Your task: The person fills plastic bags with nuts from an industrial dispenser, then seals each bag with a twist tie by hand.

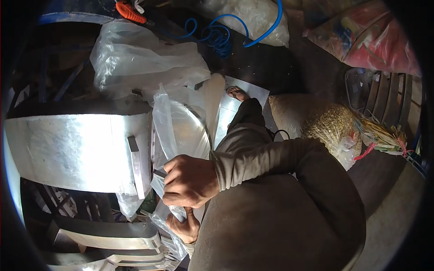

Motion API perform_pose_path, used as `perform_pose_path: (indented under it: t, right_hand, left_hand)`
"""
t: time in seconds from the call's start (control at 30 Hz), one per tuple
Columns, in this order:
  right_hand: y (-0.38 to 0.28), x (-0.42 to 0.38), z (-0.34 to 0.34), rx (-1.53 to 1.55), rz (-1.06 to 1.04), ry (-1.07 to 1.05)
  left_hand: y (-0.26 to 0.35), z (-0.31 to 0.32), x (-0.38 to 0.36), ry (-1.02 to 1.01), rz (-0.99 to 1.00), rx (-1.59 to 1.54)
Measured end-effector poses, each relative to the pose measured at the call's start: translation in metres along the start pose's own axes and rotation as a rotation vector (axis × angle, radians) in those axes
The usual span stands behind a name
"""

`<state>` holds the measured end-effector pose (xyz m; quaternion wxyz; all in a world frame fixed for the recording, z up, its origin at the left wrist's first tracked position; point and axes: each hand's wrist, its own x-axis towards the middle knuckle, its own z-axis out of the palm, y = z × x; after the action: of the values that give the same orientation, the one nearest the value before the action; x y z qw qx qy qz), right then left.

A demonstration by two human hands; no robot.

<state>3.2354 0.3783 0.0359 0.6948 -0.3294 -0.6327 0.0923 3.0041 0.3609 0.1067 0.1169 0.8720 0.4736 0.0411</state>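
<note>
My right hand [191,181] is closed in a fist on a clear plastic bag [168,131], whose film runs upward from my fingers over a curved, shiny metal piece [189,124]. Just below it, my left hand [184,226] is also closed, its thumb up against the underside of the right hand. Crumpled clear plastic spills out beside the left fingers. The exact grip of both hands is partly hidden. Left of the hands lies a large curved sheet-metal part [74,151] with a raised strip [136,167] near its end.
Curved metal parts [113,239] are stacked at lower left. Large clear plastic bags [144,58] lie above. An orange-handled tool [130,12] and coiled blue hose [219,43] are at the top. A tied, grain-like sack [289,115] stands right, near my foot [237,93].
</note>
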Motion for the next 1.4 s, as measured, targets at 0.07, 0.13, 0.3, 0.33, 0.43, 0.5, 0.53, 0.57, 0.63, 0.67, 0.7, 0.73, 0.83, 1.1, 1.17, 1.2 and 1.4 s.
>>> perform_pose_path:
  t: [0.07,0.13,0.3,0.33,0.43,0.5,0.53,0.57,0.63,0.67,0.7,0.73,0.83,1.1,1.17,1.2,1.4]
  right_hand:
    - [0.001,0.003,0.0,-0.005,0.013,-0.015]
    - [0.001,0.007,0.001,-0.004,0.025,-0.03]
    - [0.006,0.015,0.008,0.077,0.041,0.033]
    - [0.006,0.015,0.007,0.061,0.042,0.024]
    - [0.008,0.011,0.004,0.075,0.077,-0.042]
    - [0.007,0.015,-0.008,0.06,0.088,-0.114]
    - [0.004,0.012,-0.012,0.014,0.107,-0.195]
    - [0.002,0.011,-0.016,-0.028,0.111,-0.286]
    - [-0.006,0.013,-0.026,-0.154,0.16,-0.397]
    - [0.003,-0.009,-0.019,-0.065,0.163,-0.435]
    - [-0.001,0.004,-0.034,0.004,0.347,-0.746]
    - [-0.005,0.005,-0.041,-0.068,0.439,-0.961]
    - [-0.012,0.018,-0.049,-0.204,0.57,-1.333]
    - [-0.005,0.032,-0.038,-0.389,0.281,-1.582]
    - [-0.011,0.058,-0.025,-0.313,0.145,-1.617]
    - [-0.016,0.064,-0.018,-0.335,0.17,-1.583]
    - [-0.02,0.05,0.032,-0.352,0.145,-1.517]
  left_hand:
    - [-0.006,0.003,-0.001,0.129,-0.026,0.004]
    - [-0.012,-0.004,-0.001,0.137,-0.007,0.021]
    - [-0.017,-0.012,0.007,0.056,-0.202,-0.172]
    - [-0.031,-0.008,0.004,0.042,-0.211,-0.183]
    - [-0.024,-0.007,0.029,-0.091,0.021,-0.439]
    - [-0.038,-0.001,0.039,-0.351,0.115,-0.385]
    - [-0.046,0.008,0.043,-0.432,0.14,-0.373]
    - [-0.055,0.018,0.043,-0.502,0.159,-0.364]
    - [-0.056,0.023,0.047,-0.53,0.17,-0.334]
    - [-0.055,0.023,0.048,-0.547,0.173,-0.348]
    - [-0.06,0.028,0.044,-0.574,0.188,-0.336]
    - [-0.063,0.035,0.038,-0.562,0.196,-0.321]
    - [-0.072,0.049,0.025,-0.513,0.236,-0.315]
    - [-0.075,0.072,-0.009,-0.298,0.174,-0.196]
    - [-0.077,0.064,-0.015,-0.239,0.134,-0.236]
    - [-0.082,0.065,-0.021,-0.186,0.183,-0.283]
    - [-0.116,0.073,-0.043,0.09,0.189,-0.356]
